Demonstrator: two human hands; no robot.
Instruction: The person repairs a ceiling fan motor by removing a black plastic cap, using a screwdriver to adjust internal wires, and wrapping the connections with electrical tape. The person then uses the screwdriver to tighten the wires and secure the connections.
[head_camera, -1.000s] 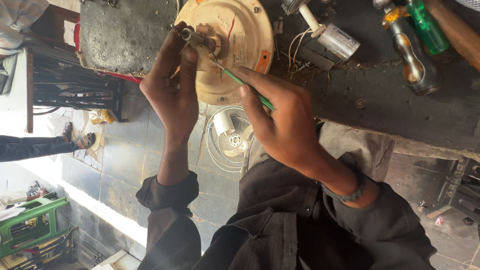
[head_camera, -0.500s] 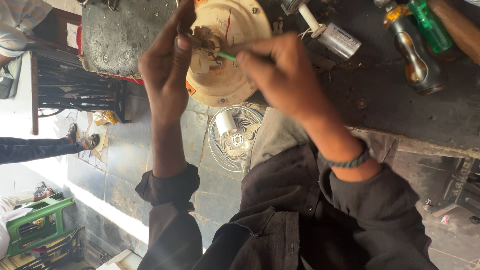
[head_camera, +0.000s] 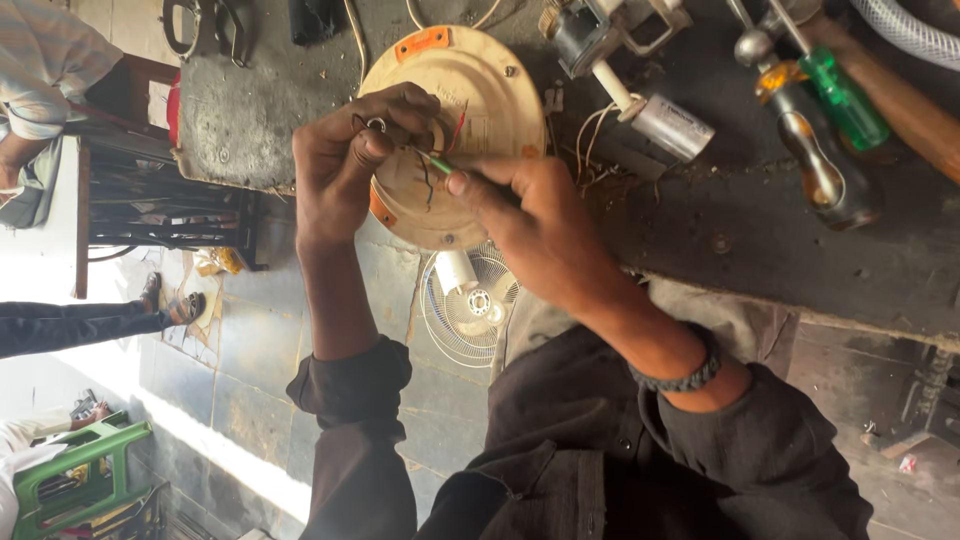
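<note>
A round cream plastic housing (head_camera: 490, 95) with an orange clip lies at the edge of a dark workbench (head_camera: 760, 230). My left hand (head_camera: 345, 160) pinches a small metal ring terminal and thin dark wires at the housing's centre. My right hand (head_camera: 530, 225) holds a thin green-handled screwdriver (head_camera: 437, 162), its tip pointing at the wires between my left fingers. The two hands almost touch over the housing. Dark sleeves cover both forearms, and a braided band sits on my right wrist.
On the bench lie a silver cylindrical capacitor (head_camera: 672, 125) with white wires, a green-handled screwdriver (head_camera: 840, 95), an amber-handled one (head_camera: 815, 165), a wooden handle and a hose. A small white fan (head_camera: 468, 300) stands on the tiled floor below. Another person's legs (head_camera: 90, 320) reach in from the left.
Both hands have shifted slightly along the housing. My right hand has drawn back so the green screwdriver shows more, its tip still at the wires my left fingers hold.
</note>
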